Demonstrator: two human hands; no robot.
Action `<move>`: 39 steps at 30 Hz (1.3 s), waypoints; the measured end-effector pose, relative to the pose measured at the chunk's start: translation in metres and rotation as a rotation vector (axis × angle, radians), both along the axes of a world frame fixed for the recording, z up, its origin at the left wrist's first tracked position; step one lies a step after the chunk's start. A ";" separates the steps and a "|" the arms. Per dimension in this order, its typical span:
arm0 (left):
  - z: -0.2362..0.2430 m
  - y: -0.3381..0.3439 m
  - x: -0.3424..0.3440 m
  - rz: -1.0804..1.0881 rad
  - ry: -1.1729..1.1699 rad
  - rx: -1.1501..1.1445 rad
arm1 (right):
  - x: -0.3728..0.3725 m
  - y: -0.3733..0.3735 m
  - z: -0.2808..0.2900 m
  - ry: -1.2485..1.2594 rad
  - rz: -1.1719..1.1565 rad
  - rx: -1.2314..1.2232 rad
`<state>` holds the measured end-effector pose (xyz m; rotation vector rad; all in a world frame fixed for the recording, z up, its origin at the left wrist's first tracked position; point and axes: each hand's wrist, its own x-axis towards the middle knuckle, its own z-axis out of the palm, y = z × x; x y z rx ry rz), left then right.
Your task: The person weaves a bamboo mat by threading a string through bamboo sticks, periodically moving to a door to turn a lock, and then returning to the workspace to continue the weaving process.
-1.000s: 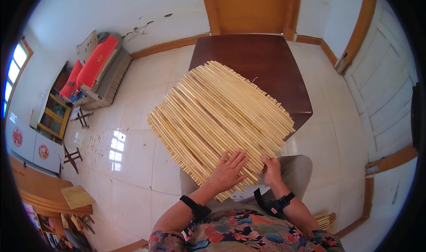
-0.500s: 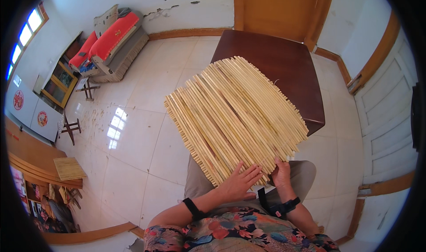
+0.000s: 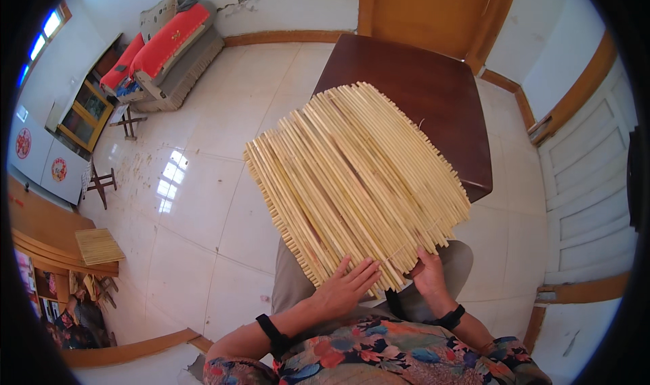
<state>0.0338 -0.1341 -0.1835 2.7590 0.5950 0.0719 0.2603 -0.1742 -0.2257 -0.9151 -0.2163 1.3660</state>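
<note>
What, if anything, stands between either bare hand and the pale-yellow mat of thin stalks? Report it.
Nothing visible: the bare left hand lies directly on the pale-yellow stalk mat, and the bare right hand is at its near edge.

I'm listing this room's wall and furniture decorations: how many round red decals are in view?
2. The left decal is on the left white panel; the right decal is lower, on the adjoining white panel. Others may be hidden.
</note>
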 end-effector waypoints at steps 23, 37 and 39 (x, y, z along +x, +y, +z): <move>0.002 0.015 -0.009 -0.081 -0.015 -0.014 | -0.022 -0.002 0.001 0.148 -0.203 -0.083; -0.013 0.022 -0.023 -0.117 -0.055 0.049 | -0.035 -0.003 -0.007 0.154 -0.208 0.029; -0.013 0.021 -0.021 -0.108 -0.067 0.059 | -0.032 -0.006 -0.009 0.153 -0.198 0.032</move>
